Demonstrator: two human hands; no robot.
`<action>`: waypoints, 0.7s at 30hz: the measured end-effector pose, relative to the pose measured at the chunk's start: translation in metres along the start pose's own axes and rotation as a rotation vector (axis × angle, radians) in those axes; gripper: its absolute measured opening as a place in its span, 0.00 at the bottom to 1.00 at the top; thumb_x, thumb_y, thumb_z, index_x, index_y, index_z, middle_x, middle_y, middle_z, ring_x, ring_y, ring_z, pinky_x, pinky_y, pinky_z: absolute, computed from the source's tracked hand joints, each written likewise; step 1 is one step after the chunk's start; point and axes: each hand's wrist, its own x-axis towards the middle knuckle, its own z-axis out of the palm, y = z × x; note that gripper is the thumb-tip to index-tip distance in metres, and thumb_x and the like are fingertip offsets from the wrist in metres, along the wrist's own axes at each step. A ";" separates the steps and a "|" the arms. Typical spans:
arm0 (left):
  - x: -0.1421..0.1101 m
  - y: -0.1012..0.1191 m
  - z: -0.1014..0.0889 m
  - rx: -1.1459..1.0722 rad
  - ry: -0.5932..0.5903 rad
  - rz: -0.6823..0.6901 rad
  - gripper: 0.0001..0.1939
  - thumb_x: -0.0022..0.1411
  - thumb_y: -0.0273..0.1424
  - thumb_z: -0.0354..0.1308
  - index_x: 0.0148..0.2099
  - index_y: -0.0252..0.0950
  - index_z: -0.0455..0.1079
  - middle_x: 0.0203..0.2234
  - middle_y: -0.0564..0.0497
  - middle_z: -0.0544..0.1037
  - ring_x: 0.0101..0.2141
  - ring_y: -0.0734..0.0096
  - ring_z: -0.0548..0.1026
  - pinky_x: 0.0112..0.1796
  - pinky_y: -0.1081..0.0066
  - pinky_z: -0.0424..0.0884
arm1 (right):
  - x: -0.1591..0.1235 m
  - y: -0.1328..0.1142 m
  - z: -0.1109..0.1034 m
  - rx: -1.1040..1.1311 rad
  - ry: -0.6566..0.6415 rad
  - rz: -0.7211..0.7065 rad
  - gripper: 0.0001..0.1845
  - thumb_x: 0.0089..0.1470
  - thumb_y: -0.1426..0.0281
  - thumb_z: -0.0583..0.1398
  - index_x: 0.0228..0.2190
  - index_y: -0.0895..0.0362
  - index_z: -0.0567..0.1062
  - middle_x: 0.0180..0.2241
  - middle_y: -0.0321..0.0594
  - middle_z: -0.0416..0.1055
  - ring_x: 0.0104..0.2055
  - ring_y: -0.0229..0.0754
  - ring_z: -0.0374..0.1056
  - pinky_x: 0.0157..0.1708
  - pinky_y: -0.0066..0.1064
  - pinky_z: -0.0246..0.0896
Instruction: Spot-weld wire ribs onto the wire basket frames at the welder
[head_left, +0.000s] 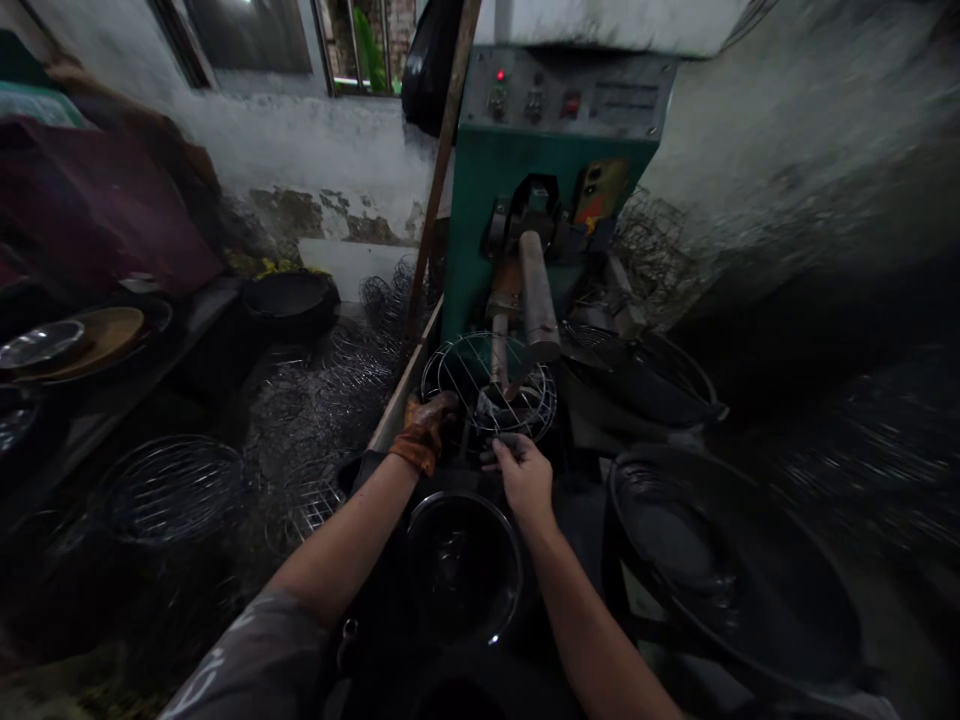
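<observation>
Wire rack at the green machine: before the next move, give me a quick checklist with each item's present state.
1. Left hand at the wire rack: ok, by its near left side.
2. Right hand at the rack: ok, fingers by the near edge.
3. Both hands gloved: not ok; the left wears an orange glove, but the back of the right is bare.
4. Machine's indicator light on: ok, glowing red.
5. Rack clear of the metal cylinder: cannot tell; they overlap in this view.
</observation>
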 end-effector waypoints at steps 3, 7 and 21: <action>-0.011 0.004 0.007 -0.017 0.014 0.008 0.29 0.43 0.25 0.74 0.47 0.40 0.69 0.31 0.55 0.78 0.29 0.70 0.77 0.32 0.70 0.73 | 0.007 0.006 0.002 -0.163 0.039 -0.043 0.24 0.52 0.46 0.63 0.34 0.55 0.77 0.22 0.37 0.76 0.21 0.46 0.74 0.25 0.36 0.73; -0.020 0.012 0.011 -0.038 0.048 -0.027 0.29 0.45 0.24 0.72 0.48 0.41 0.67 0.33 0.55 0.78 0.28 0.71 0.77 0.31 0.70 0.73 | 0.009 0.012 0.001 -0.268 0.044 -0.055 0.21 0.55 0.50 0.59 0.35 0.54 0.78 0.23 0.39 0.77 0.22 0.47 0.75 0.26 0.36 0.73; -0.009 0.002 0.006 -0.031 0.055 -0.045 0.26 0.46 0.27 0.73 0.47 0.39 0.67 0.30 0.56 0.76 0.27 0.72 0.76 0.28 0.73 0.71 | 0.011 0.005 0.002 -0.216 0.021 -0.018 0.21 0.52 0.47 0.61 0.31 0.52 0.75 0.22 0.40 0.76 0.24 0.49 0.76 0.24 0.37 0.76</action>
